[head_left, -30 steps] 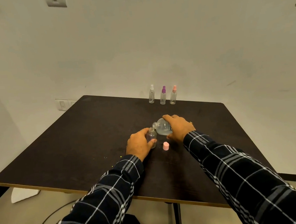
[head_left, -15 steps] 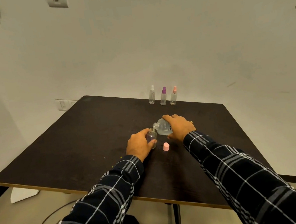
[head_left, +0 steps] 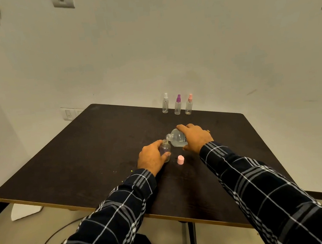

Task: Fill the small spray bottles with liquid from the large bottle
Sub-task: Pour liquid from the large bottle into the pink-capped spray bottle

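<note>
Nothing has moved: right hand (head_left: pixel 194 137) grips the large bottle (head_left: pixel 178 140), tipped toward nine o'clock over the small bottle (head_left: pixel 165 148) the left hand (head_left: pixel 152 158) holds. Mid-pour, seemingly; next, a steady tilt.

**A:** How much of the small bottle (head_left: pixel 166 147) shows?

**B:** Only the neck and the side by the thumb. The left hand (head_left: pixel 152 159) wraps over the rest, and its fill level can't be read.

**A:** And the large bottle (head_left: pixel 176 139)?

**B:** The right hand (head_left: pixel 195 137) covers its rear half. The dark label print (head_left: pixel 185 139) at the grip's edge is illegible. Any stream between the two mouths is too fine to make out. Both sleeves (head_left: pixel 273 199) run off the bottom edge.
</note>
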